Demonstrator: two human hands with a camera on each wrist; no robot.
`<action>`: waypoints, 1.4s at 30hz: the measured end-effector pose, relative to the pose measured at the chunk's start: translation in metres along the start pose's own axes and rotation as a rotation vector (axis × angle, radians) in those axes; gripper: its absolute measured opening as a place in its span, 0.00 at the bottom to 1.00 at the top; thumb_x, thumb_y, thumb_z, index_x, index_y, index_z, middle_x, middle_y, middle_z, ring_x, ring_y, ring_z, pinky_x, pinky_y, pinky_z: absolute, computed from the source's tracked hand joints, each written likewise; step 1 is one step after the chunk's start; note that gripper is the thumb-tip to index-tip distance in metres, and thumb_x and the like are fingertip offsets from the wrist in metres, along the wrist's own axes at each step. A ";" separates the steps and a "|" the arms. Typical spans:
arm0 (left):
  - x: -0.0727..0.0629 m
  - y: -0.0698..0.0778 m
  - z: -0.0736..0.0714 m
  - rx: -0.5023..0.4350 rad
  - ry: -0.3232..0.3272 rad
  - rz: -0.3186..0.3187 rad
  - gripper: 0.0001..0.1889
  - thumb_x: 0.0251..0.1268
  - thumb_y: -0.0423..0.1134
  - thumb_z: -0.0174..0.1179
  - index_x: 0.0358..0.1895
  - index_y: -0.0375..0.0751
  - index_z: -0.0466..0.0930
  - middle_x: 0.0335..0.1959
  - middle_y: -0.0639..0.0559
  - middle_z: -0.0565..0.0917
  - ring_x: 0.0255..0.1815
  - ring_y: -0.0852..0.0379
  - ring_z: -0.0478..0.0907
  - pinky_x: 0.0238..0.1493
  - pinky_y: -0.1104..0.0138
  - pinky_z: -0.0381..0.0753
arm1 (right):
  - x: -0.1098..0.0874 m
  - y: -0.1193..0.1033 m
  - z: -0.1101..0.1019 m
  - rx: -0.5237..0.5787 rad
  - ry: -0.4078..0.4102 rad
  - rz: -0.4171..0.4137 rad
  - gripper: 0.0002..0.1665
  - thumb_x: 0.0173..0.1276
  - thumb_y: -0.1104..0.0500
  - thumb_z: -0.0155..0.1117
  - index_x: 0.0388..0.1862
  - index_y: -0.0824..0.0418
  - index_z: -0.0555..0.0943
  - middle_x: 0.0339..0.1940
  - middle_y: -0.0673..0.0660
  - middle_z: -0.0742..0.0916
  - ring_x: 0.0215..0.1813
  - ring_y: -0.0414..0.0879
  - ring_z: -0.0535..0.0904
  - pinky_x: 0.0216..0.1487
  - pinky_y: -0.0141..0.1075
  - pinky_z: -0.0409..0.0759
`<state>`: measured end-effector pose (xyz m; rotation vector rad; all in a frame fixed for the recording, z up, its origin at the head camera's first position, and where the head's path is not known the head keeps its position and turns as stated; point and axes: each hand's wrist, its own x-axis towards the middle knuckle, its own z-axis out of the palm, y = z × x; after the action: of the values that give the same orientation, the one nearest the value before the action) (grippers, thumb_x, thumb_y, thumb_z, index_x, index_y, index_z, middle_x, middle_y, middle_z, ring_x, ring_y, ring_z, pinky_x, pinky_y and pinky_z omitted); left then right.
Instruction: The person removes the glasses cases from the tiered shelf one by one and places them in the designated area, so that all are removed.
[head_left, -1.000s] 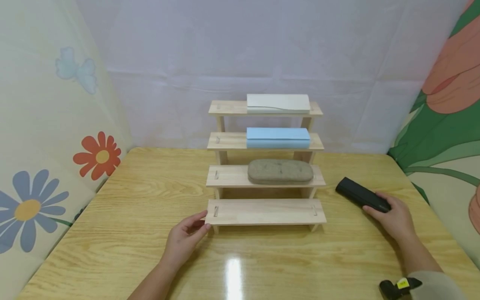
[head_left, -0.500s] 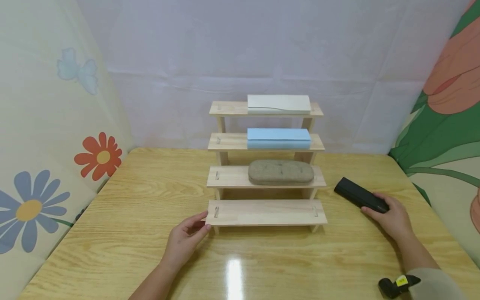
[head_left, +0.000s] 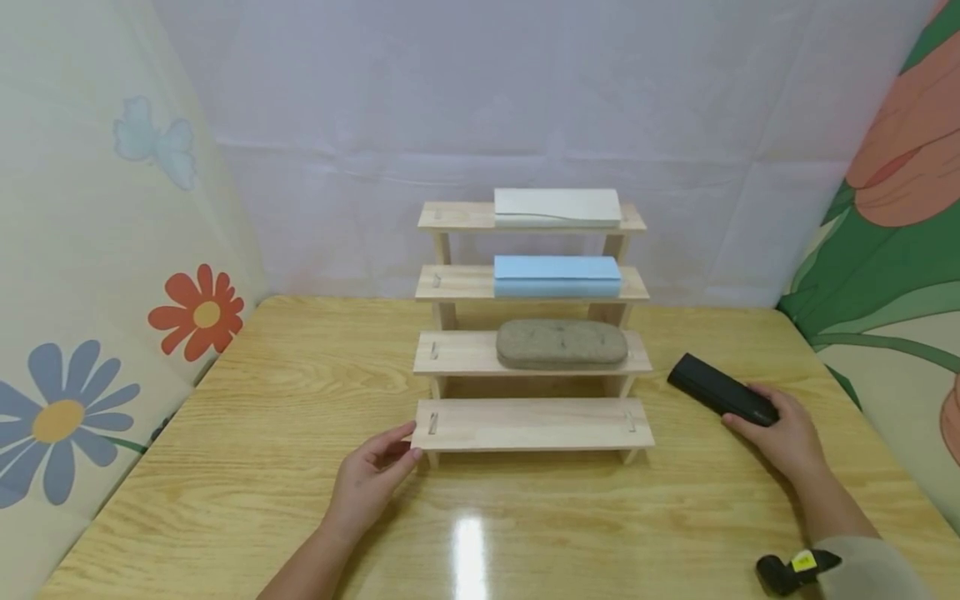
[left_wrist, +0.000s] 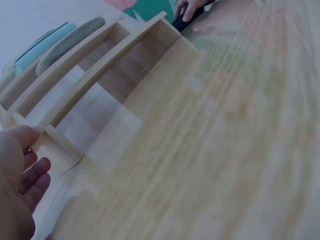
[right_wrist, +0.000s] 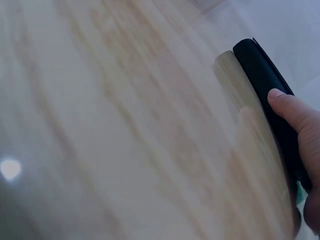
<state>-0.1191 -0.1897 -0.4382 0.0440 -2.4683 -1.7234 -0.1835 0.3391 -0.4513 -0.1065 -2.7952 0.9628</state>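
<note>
A four-tier wooden display stand (head_left: 532, 423) stands mid-table. My left hand (head_left: 369, 482) holds the left end of its lowest step, thumb at the front corner and index finger at the back corner. In the left wrist view, the thumb (left_wrist: 22, 135) meets the shelf edge while the other fingers hang beneath. To the right of the stand, my right hand (head_left: 787, 435) grips the near end of a black glasses case (head_left: 716, 390), which lies slantwise on the table. The right wrist view shows the thumb (right_wrist: 287, 106) along the side of the case.
Upper tiers bear a white glasses case (head_left: 557, 207), a light blue glasses case (head_left: 557, 276) and a grey-brown fabric-look case (head_left: 561, 343), top to bottom. The bottom step is bare. A pale cloth (head_left: 525, 92) hangs behind the wood-grain table (head_left: 315, 358); flower-printed panels flank it.
Almost nothing differs. The black glasses case and my right hand have shifted very slightly left; my left hand stays at the stand.
</note>
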 end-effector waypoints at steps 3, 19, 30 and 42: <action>0.001 0.001 0.000 0.006 0.000 -0.006 0.20 0.62 0.33 0.67 0.58 0.37 0.80 0.55 0.39 0.83 0.43 0.72 0.78 0.45 0.79 0.81 | -0.003 0.004 -0.003 0.009 0.003 0.014 0.47 0.63 0.45 0.70 0.70 0.72 0.64 0.67 0.80 0.66 0.66 0.77 0.60 0.64 0.68 0.60; 0.003 -0.001 -0.001 0.003 -0.001 -0.013 0.20 0.62 0.34 0.66 0.58 0.37 0.80 0.55 0.40 0.84 0.43 0.72 0.77 0.45 0.78 0.81 | -0.016 0.010 -0.010 0.021 0.018 0.084 0.46 0.68 0.45 0.65 0.70 0.76 0.62 0.65 0.82 0.65 0.65 0.76 0.60 0.63 0.67 0.61; 0.002 -0.002 0.000 -0.005 -0.006 -0.010 0.20 0.62 0.34 0.66 0.58 0.36 0.80 0.55 0.39 0.83 0.43 0.72 0.78 0.45 0.78 0.81 | -0.006 0.010 -0.011 -0.002 0.012 0.085 0.46 0.70 0.43 0.61 0.72 0.74 0.60 0.67 0.83 0.65 0.66 0.78 0.60 0.64 0.68 0.61; 0.001 0.000 -0.001 0.021 -0.002 -0.003 0.20 0.62 0.34 0.66 0.58 0.37 0.80 0.56 0.39 0.83 0.43 0.73 0.77 0.45 0.79 0.81 | 0.008 0.005 -0.010 -0.012 0.001 0.159 0.46 0.72 0.41 0.58 0.74 0.70 0.58 0.69 0.81 0.66 0.68 0.77 0.60 0.66 0.68 0.60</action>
<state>-0.1201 -0.1905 -0.4384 0.0476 -2.4889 -1.6998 -0.1893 0.3499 -0.4453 -0.3347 -2.8265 0.9798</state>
